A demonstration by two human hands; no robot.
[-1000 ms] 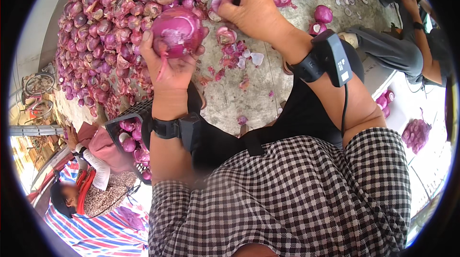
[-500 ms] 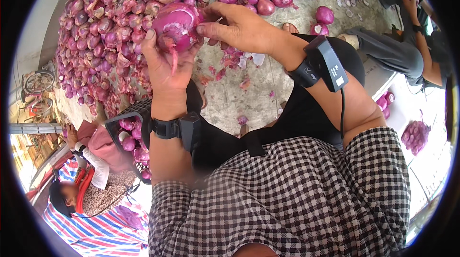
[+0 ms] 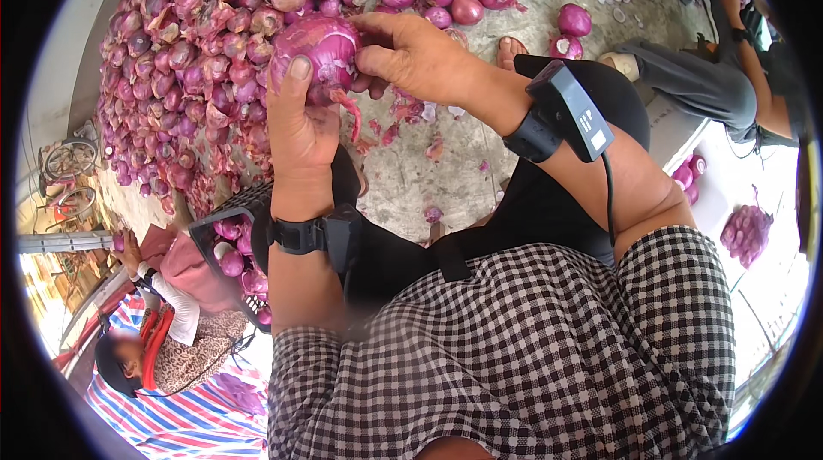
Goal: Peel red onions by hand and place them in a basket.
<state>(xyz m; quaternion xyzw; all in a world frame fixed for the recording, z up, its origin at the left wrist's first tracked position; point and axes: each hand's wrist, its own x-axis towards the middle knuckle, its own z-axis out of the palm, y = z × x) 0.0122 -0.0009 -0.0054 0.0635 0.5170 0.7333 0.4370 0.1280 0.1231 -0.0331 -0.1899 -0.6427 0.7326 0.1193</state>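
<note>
A large red onion (image 3: pixel 319 50) rests in my left hand (image 3: pixel 302 121), whose thumb lies along its near left side. My right hand (image 3: pixel 420 57) is at the onion's right side with thumb and fingers bent against it; the fingertips are partly hidden behind the onion. From the onion's lower side a curled pinkish-red strip (image 3: pixel 350 113), like a strip of skin, hangs down. Just beyond both hands lies a big heap of red onions (image 3: pixel 184 57), many with loose, papery skins.
Scraps of onion skin lie on the concrete floor (image 3: pixel 403 177). A black crate (image 3: pixel 225 213) of onions stands by my left knee. Two onions (image 3: pixel 573 21) lie beyond my right knee. One person (image 3: pixel 176 306) sits at left; another (image 3: pixel 737 83), at right, holds an onion. A filled purple net bag (image 3: pixel 744 235) lies at right.
The onion has turned in my left hand, so its hanging strip has swung to the right. My right hand has shifted slightly and stays at the onion's side.
</note>
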